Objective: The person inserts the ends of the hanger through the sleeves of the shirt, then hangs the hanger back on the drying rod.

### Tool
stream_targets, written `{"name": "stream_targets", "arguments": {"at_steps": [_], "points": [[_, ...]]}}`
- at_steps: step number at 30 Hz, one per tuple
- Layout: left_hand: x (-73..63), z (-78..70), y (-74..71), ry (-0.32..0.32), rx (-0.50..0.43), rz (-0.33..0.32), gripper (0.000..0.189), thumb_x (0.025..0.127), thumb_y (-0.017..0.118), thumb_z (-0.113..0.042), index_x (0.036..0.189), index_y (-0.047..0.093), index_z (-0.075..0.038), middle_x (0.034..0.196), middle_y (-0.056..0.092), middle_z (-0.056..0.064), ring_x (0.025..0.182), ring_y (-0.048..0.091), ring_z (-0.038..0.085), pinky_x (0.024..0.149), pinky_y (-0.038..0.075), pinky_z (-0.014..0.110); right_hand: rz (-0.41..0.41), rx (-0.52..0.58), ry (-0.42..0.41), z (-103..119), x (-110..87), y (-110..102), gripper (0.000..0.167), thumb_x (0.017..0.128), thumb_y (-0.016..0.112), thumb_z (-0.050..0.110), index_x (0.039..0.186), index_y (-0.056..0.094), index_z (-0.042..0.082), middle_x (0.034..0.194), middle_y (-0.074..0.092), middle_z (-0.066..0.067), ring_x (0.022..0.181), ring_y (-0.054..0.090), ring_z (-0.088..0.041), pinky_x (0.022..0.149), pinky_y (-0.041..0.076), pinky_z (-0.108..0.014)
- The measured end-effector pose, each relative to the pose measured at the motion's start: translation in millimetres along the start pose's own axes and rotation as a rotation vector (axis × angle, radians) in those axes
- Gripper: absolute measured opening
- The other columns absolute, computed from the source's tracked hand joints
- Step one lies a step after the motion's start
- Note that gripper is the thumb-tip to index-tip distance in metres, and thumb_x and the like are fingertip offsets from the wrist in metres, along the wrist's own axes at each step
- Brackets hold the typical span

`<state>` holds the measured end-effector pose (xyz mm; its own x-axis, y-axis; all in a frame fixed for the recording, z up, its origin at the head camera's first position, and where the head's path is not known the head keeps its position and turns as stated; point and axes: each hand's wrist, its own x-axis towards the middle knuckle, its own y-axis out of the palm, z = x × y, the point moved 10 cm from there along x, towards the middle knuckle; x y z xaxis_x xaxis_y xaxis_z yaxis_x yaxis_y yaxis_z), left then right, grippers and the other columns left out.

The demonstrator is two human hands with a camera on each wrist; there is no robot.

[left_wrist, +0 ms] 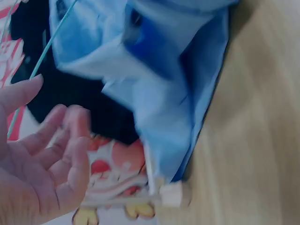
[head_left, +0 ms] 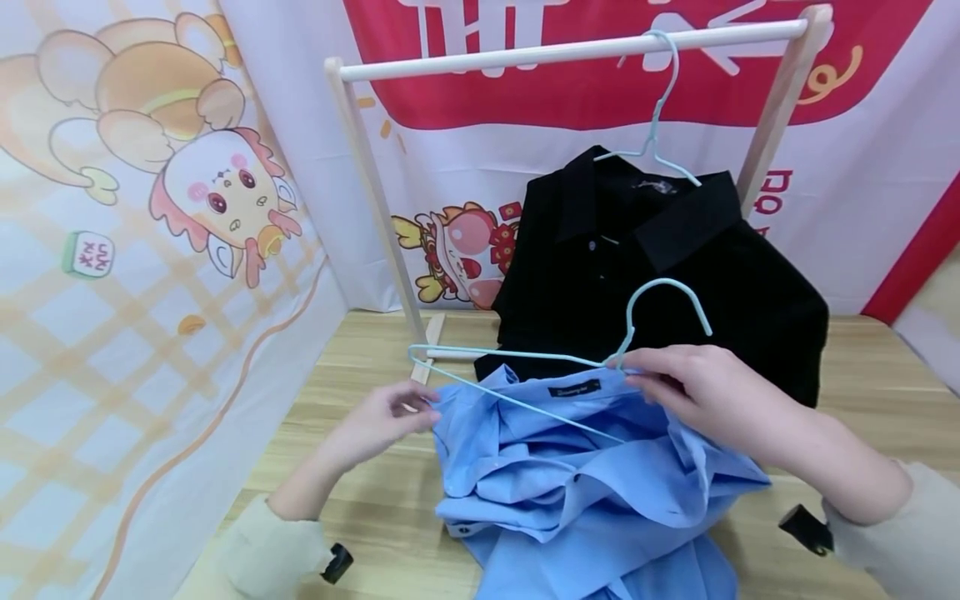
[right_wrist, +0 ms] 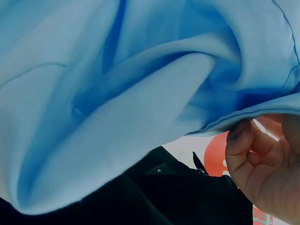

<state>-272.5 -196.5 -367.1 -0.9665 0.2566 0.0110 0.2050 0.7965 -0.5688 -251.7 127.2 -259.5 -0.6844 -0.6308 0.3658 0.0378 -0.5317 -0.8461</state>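
Observation:
A light blue collared shirt (head_left: 600, 542) hangs in loose folds in front of me, its dark neck label (head_left: 574, 389) showing. One end of a pale teal wire hanger (head_left: 663, 282) is inside the shirt at the right; the other end sticks out above the left shoulder. My right hand (head_left: 708, 387) pinches the collar edge by the base of the hook; in the right wrist view its thumb and fingers grip the cloth's edge. Beside the shirt's left shoulder is my left hand (head_left: 386, 421), its fingers loosely bent, with no cloth between them in the left wrist view (left_wrist: 51, 164).
Behind the blue shirt, a black shirt (head_left: 660, 242) hangs on another teal hanger (head_left: 654, 125) from the white rod (head_left: 487, 60) of a wooden rack (head_left: 378, 200). The rack stands on a wood-grain table (head_left: 360, 508). Printed cloth (head_left: 225, 333) covers the left side.

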Motion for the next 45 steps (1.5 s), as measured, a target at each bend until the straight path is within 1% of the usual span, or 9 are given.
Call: {"name": "stream_targets", "arguments": {"at_steps": [3,11,22,27,35,38,42,44,45], "points": [[4.7,1.4,27.2,0.018,0.084,0.116,0.041,0.096,0.073,-0.024,0.129,0.064,-0.001,0.108,0.07,0.008,0.09,0.068,0.023,0.076,0.057,0.036,0.009,0.002,-0.004,1,0.5,1,0.032,0.092,0.076,0.004,0.123,0.073,0.01,0.103,0.074,0.003,0.082,0.069,-0.006,0.072,0.059,-0.024],[10.9,-12.0,41.6,0.067,0.149,0.093,0.014,0.091,0.074,-0.008,0.103,0.072,-0.001,0.087,0.068,0.0,0.078,0.064,0.013,0.067,0.055,0.027,-0.012,-0.013,-0.017,2,-2.0,2,0.03,0.091,0.076,0.003,0.119,0.073,0.012,0.096,0.071,0.007,0.078,0.063,-0.002,0.071,0.059,-0.023],[9.1,-38.1,-19.5,0.041,0.152,-0.186,0.01,0.093,0.073,-0.011,0.099,0.079,-0.005,0.084,0.071,0.0,0.077,0.063,0.017,0.071,0.052,0.032,-0.04,-0.102,-0.011,6,-4.2,1,0.024,0.089,0.078,0.001,0.11,0.073,0.012,0.088,0.065,0.009,0.073,0.058,-0.004,0.064,0.057,-0.023],[7.7,-50.1,-41.5,0.063,0.154,-0.243,0.01,0.093,0.074,-0.009,0.096,0.08,-0.002,0.084,0.073,0.003,0.074,0.062,0.018,0.065,0.05,0.027,-0.079,-0.12,-0.051,12,-6.0,-6,0.029,0.085,0.081,0.0,0.111,0.074,0.013,0.09,0.067,0.009,0.075,0.06,-0.003,0.065,0.057,-0.022],[-6.2,-70.4,-73.1,0.136,0.132,-0.466,0.009,0.089,0.077,-0.008,0.096,0.081,-0.004,0.081,0.073,0.005,0.073,0.064,0.017,0.064,0.051,0.021,-0.19,-0.172,-0.147,25,-14.4,-20,0.031,0.077,0.087,0.001,0.103,0.076,0.015,0.088,0.065,0.009,0.074,0.057,-0.003,0.061,0.055,-0.019],[-12.0,-83.8,-79.4,0.201,0.151,-0.504,0.01,0.089,0.078,-0.007,0.097,0.082,-0.005,0.083,0.075,0.006,0.074,0.067,0.015,0.068,0.055,0.019,-0.212,-0.182,-0.18,29,-17.2,-22,0.012,0.096,0.073,0.025,0.102,0.076,0.015,0.087,0.065,0.009,0.073,0.057,-0.004,0.06,0.054,-0.019],[-16.5,-93.8,-88.3,0.23,0.161,-0.515,0.009,0.089,0.078,-0.008,0.097,0.081,-0.005,0.086,0.076,0.005,0.075,0.068,0.014,0.068,0.055,0.018,-0.224,-0.206,-0.21,35,-19.3,-22,0.056,0.104,0.035,0.053,0.098,0.075,0.015,0.084,0.064,0.011,0.072,0.054,-0.003,0.059,0.053,-0.018],[-18.9,-96.9,-92.7,0.228,0.167,-0.521,0.008,0.09,0.079,-0.01,0.097,0.081,-0.006,0.086,0.076,0.005,0.075,0.068,0.014,0.067,0.054,0.018,-0.224,-0.232,-0.217,38,-20.0,-22,0.059,0.104,0.033,0.054,0.097,0.076,0.014,0.083,0.064,0.011,0.072,0.054,-0.003,0.058,0.053,-0.018],[-19.8,-98.1,-94.4,0.227,0.172,-0.524,0.008,0.091,0.079,-0.011,0.096,0.081,-0.006,0.086,0.076,0.004,0.075,0.068,0.014,0.066,0.054,0.018,-0.223,-0.243,-0.218,40,-20.3,-22,0.048,0.105,0.045,0.049,0.097,0.076,0.014,0.083,0.065,0.01,0.072,0.054,-0.004,0.058,0.053,-0.018]]}}
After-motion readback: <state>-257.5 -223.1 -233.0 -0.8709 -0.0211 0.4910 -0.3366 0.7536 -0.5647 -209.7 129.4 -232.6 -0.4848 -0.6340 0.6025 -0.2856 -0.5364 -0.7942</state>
